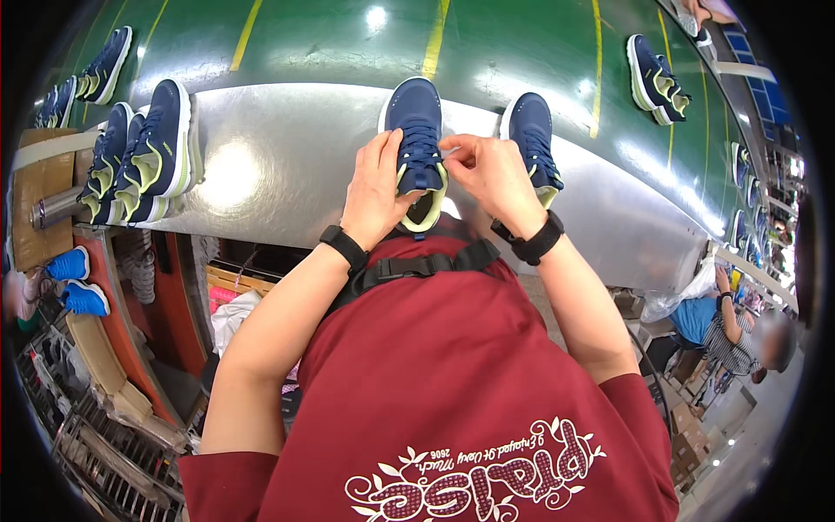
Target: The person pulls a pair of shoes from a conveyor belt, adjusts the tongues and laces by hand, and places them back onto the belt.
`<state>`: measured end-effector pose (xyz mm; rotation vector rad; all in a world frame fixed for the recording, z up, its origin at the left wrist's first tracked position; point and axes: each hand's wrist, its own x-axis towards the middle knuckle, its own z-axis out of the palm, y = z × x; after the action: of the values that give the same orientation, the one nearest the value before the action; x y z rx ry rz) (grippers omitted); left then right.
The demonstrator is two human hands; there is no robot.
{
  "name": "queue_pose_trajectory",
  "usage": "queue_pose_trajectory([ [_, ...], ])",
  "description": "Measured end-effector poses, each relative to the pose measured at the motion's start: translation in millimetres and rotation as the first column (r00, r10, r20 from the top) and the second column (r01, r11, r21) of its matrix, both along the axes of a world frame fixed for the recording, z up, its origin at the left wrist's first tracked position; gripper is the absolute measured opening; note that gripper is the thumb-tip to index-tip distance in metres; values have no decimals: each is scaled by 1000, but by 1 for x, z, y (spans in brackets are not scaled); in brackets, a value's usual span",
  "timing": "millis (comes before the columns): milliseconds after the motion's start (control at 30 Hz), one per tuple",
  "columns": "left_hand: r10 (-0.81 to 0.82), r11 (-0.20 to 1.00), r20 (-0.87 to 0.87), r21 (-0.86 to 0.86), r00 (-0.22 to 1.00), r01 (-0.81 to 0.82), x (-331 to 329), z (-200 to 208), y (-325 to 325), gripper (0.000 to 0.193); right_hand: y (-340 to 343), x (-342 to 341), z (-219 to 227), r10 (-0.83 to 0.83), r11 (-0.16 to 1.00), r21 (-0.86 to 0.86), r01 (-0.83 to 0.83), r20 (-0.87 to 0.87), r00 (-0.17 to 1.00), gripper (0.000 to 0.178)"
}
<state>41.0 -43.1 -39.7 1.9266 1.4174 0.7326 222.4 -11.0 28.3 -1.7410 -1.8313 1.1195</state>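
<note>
A navy sneaker (413, 111) with a white sole and lime-green lining stands in front of me, toe pointing away. My left hand (372, 193) is closed around its left side, fingers along the laces and thumb by the collar. At the shoe's right edge, beside the laces, my right hand (494, 174) is pinched. Whatever lies between its fingertips is too small to make out. A matching sneaker (532, 126) stands just right of that hand, its heel partly behind my wrist.
Several more navy sneakers (161, 143) crowd the left end of the metal ledge (252, 157). Beyond it runs a green conveyor belt (522, 43) with yellow lines, carrying another pair (657, 83). Blue shoes (85, 298) sit lower left. A seated co-worker (735, 335) is at right.
</note>
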Motion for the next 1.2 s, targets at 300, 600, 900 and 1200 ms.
queue_pose_trajectory([
  [300,14,990,-49,-138,999,-20,-1,6,3,89,4,-8,2,25,966,252,-56,121,992,32],
  [600,28,991,-49,-131,998,-35,-2,4,4,88,5,20,19,14,1000,-4,-14,48,999,31],
  [900,35,996,-17,-87,999,-36,-2,2,3,90,-14,-9,-10,-62,997,42,61,35,997,28],
  [1200,25,993,-53,-112,998,-31,-4,6,4,87,-7,0,9,-44,992,128,21,182,982,38],
])
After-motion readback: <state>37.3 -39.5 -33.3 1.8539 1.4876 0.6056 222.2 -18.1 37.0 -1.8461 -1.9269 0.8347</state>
